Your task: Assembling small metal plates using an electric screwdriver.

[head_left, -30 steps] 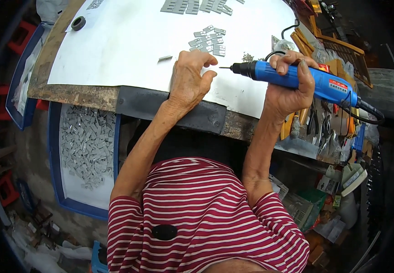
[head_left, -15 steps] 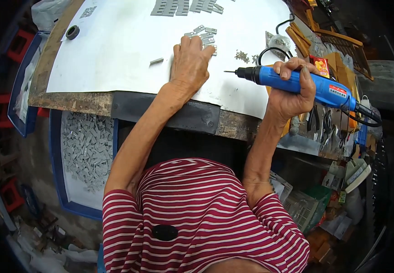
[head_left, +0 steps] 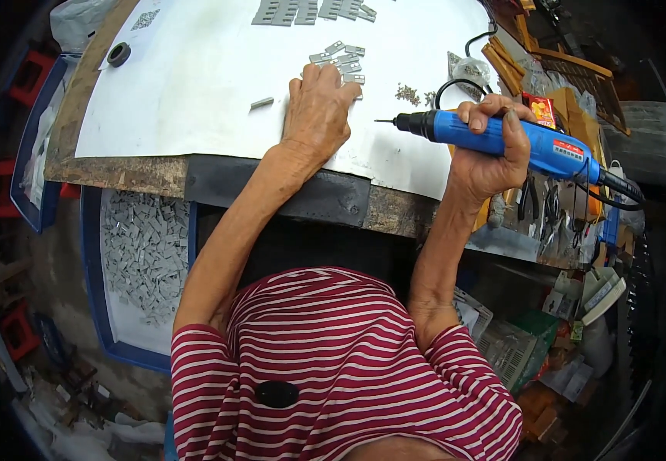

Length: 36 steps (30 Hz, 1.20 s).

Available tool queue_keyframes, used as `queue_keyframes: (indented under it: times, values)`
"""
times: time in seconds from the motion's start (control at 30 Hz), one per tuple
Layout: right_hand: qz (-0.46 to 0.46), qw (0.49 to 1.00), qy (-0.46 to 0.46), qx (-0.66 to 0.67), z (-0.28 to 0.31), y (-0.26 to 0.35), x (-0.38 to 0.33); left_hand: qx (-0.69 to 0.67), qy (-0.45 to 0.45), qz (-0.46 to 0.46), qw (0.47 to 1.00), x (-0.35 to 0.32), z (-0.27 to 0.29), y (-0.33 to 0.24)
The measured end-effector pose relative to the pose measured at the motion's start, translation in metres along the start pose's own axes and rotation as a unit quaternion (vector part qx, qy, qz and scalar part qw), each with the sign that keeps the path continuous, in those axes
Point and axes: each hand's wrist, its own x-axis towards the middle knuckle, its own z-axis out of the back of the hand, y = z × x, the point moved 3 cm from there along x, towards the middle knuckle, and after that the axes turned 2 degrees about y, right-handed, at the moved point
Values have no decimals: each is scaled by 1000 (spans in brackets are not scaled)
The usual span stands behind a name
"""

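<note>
My right hand (head_left: 494,150) grips a blue electric screwdriver (head_left: 467,132) from below, fingers wrapped round its body. The tool lies nearly level above the white sheet, its thin bit (head_left: 385,121) pointing left. Palm down on the sheet, my left hand (head_left: 316,115) has its fingers curled over the near side of a loose group of small grey metal pieces (head_left: 352,52). Its fingertips are hidden, so whatever they hold cannot be made out. A single grey bar-shaped piece (head_left: 261,103) lies left of that hand. Small brassy screws (head_left: 407,94) are heaped to its right.
Rows of grey pieces (head_left: 275,13) lie at the far edge. A black ring-shaped roll (head_left: 119,54) sits far left on the white sheet (head_left: 171,115). Below the table, a blue tray (head_left: 94,284) holds many grey pieces. Pliers (head_left: 529,201) and a black cable (head_left: 456,83) are at right.
The whole view has shifted slightly. My left hand stays over the grey pieces, and my right hand keeps the electric screwdriver in nearly the same pose.
</note>
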Motion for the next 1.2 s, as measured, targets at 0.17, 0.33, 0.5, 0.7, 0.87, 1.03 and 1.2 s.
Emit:
queue_keyframes:
  times: [0.17,0.33,0.5,0.7,0.87,1.03,1.2]
  values:
    - [-6,1000,-4,-4,-8,-2,-1,-21,-37,-6,999,5,-2,4]
    - [-10,1000,-1,-3,-9,-3,0,-46,-37,-4,998,4,-6,5]
    - [-10,999,15,-44,-16,-5,5,-45,-23,-7,999,-1,-4,6]
    - [-33,995,61,-65,-29,-17,10,-87,-21,-8,996,-11,2,11]
    - [-32,990,81,-107,-40,-30,12,-130,-46,-1,991,-13,-2,15]
    - [-45,984,109,-133,-47,-41,18,-151,-28,14,988,-13,-2,15]
    - [-2,983,135,-127,-55,-47,22,-167,-10,37,985,-11,-1,15]
